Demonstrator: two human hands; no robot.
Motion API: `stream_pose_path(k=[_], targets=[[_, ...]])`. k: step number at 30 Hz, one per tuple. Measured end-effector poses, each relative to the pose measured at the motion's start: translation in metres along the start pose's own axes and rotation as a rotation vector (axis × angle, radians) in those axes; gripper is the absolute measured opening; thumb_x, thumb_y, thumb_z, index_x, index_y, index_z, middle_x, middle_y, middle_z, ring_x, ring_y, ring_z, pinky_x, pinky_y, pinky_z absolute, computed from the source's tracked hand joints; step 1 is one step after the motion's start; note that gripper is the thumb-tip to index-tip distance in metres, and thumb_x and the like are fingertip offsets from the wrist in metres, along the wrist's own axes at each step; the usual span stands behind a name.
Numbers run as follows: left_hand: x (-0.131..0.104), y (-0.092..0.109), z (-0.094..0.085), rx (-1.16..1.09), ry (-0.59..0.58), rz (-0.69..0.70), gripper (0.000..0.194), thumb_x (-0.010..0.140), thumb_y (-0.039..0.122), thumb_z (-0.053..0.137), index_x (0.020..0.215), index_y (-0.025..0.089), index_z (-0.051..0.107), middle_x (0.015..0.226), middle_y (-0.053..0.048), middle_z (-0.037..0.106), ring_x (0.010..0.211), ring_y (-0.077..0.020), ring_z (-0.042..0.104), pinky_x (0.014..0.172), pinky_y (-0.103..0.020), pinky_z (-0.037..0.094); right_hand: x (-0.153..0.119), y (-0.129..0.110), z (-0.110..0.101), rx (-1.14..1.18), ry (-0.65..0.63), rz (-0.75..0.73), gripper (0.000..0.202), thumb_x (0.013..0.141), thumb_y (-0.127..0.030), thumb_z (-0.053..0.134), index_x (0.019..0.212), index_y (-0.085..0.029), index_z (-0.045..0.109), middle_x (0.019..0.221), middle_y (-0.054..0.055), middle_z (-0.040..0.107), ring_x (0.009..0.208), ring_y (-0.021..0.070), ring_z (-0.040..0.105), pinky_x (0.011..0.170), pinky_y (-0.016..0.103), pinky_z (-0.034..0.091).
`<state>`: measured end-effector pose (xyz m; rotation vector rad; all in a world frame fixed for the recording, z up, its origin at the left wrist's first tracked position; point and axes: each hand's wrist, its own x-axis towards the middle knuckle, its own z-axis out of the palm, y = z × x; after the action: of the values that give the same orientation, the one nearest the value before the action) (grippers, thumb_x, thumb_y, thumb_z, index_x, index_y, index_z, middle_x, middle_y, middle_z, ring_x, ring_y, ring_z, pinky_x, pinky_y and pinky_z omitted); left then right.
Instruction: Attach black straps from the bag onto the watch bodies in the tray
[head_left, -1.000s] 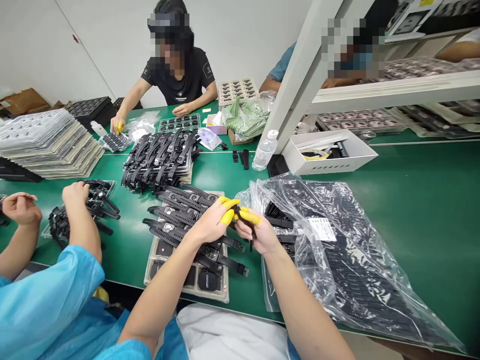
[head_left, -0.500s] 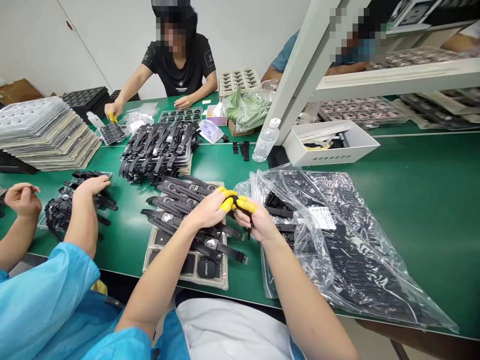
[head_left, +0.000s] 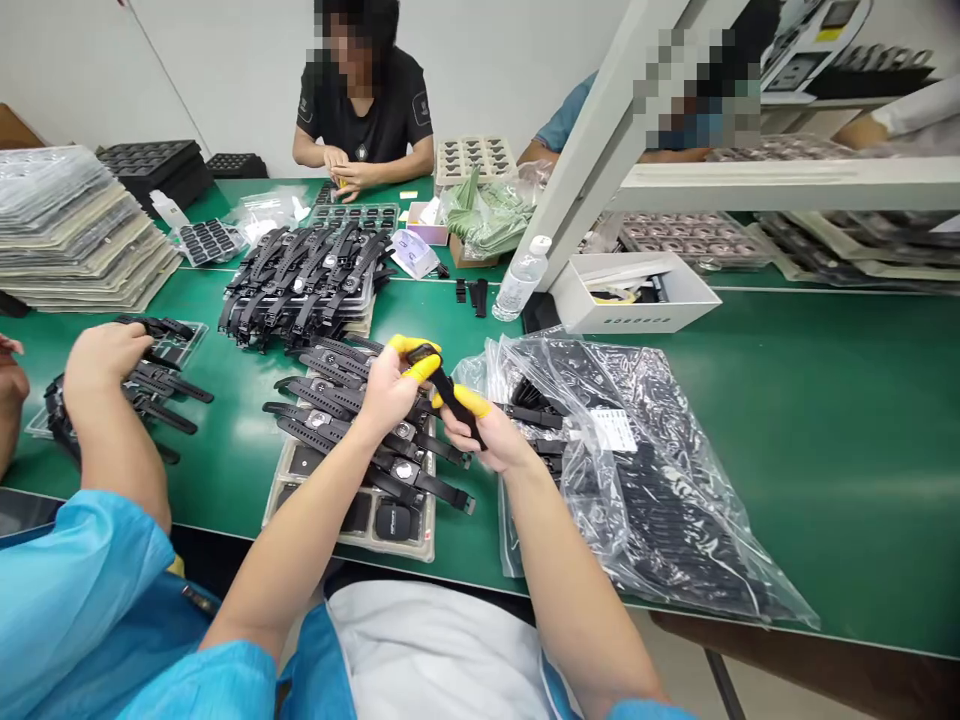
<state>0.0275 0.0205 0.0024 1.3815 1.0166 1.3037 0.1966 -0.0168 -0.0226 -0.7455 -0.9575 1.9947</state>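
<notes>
Between my hands is a black watch with its strap slanting down to the right. My left hand, yellow covers on its fingertips, pinches the watch at its case end. My right hand, also with yellow finger covers, grips the strap, its lower end partly hidden in the fingers. Below my left forearm lies a tray with several black watches laid across it, straps pointing sideways. A clear plastic bag full of black straps lies to the right of my right hand, its mouth towards the hand.
Behind the tray stands a stack of strapped watches. A water bottle and a white box stand near the post. At left, a co-worker's hand rests over watches; another person sits opposite. Stacked trays stand far left.
My hands have shifted left and slightly apart, so more of the watch and strap shows between them. The person opposite has drawn both hands together. The head view has shifted slightly.
</notes>
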Motion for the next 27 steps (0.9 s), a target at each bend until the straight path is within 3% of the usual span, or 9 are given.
stream_pose_path(k=[7,11,15,21,27], targets=[[-0.001,0.008,0.005,-0.08,-0.147,-0.081,0.04,0.086,0.051,0.081,0.095,0.019,0.057,0.091,-0.003,0.072,0.078,-0.0131,0.069,0.067,-0.022,0.056,0.002,-0.005,-0.003,0.144,-0.061,0.02,0.032,0.095,-0.048,0.058,0.099,-0.016,0.062,0.059,-0.004,0.053,0.04,0.0089,0.041,0.04,0.022,0.027],[-0.001,0.008,0.004,-0.052,-0.166,-0.063,0.035,0.089,0.048,0.079,0.096,0.02,0.06,0.089,-0.002,0.071,0.074,-0.0113,0.067,0.068,-0.022,0.055,0.003,-0.007,-0.003,0.197,-0.11,0.047,0.028,0.099,-0.043,0.05,0.098,-0.017,0.059,0.057,-0.005,0.049,0.037,0.0085,0.036,0.039,0.021,0.024],[0.0,0.005,0.0,0.001,-0.141,-0.046,0.035,0.088,0.048,0.079,0.097,0.02,0.061,0.095,-0.004,0.074,0.085,-0.015,0.072,0.071,-0.023,0.057,0.003,-0.007,-0.003,0.207,-0.135,0.051,0.025,0.098,-0.042,0.052,0.095,-0.018,0.057,0.057,-0.006,0.046,0.035,0.0066,0.032,0.036,0.019,0.019],[0.004,0.01,-0.005,-0.005,-0.087,-0.035,0.044,0.084,0.057,0.08,0.095,0.02,0.058,0.091,-0.004,0.076,0.087,-0.0199,0.076,0.068,-0.026,0.061,0.001,-0.007,-0.005,0.17,-0.178,0.068,0.026,0.099,-0.042,0.054,0.101,-0.017,0.058,0.058,-0.007,0.047,0.034,0.0041,0.025,0.035,0.017,0.015],[0.015,0.011,-0.017,-0.089,0.086,0.023,0.056,0.077,0.064,0.085,0.098,0.021,0.054,0.092,-0.005,0.077,0.085,-0.0228,0.079,0.061,-0.028,0.064,-0.001,-0.009,-0.01,0.14,-0.199,0.108,0.026,0.101,-0.041,0.053,0.102,-0.016,0.059,0.056,-0.01,0.038,0.037,0.0031,0.014,0.034,0.015,0.012]])
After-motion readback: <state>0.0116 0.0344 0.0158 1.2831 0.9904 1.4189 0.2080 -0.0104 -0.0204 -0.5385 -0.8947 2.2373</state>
